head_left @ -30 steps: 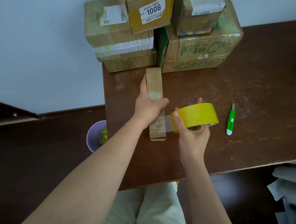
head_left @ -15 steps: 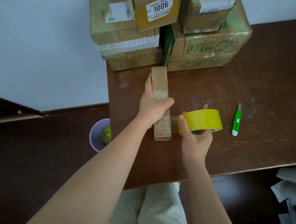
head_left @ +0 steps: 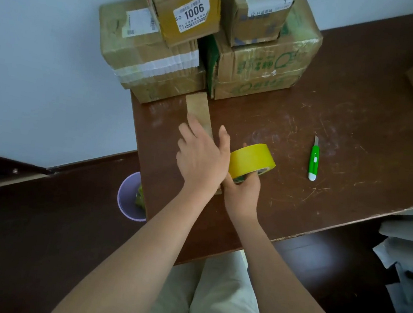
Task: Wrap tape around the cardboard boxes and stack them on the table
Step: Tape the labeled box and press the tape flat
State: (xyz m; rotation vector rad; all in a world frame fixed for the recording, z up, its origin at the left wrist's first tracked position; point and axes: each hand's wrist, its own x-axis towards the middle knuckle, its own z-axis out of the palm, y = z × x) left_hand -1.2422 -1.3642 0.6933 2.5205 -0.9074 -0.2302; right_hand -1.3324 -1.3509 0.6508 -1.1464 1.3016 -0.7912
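Both hands shifted | left hand [head_left: 201, 159] opened over narrow box [head_left: 198, 109] | right hand [head_left: 241, 193] keeps tape roll [head_left: 252, 160]

Tape roll [head_left: 252, 158]: yellow.
Knife [head_left: 313, 162], right of roll: green, white tip.
Table [head_left: 354, 146]: dark brown, pale scratches.
Bin [head_left: 127, 199], left of roll: lilac.

narrow box [head_left: 197, 108]: we've got a long thin brown cardboard one lying flat on the tabletop [head_left: 355, 136]
tape roll [head_left: 251, 159]: yellow, tilted, right beside our box
stacked boxes [head_left: 211, 52]: four taped ones, piled at the back
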